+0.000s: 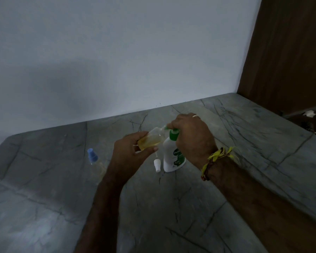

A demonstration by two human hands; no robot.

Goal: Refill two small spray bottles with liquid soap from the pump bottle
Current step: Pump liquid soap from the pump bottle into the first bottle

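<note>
Now the small spray bottle (150, 139), part full of yellow soap, lies tilted in the left hand (133, 152), fingers curled round it – its mouth at the green nozzle of the pump bottle (173, 154). Over that pump the right hand (192, 137) is clenched. Below the left fingers stands a white spray cap (157, 165) (upright); farther left, a blue-capped bottle (93, 158).

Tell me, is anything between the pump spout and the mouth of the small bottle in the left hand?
Nothing visible. The left hand holds the small bottle tilted, its mouth right at the green pump under the right hand. The white spray cap hangs below, clear of the mouth.
</note>
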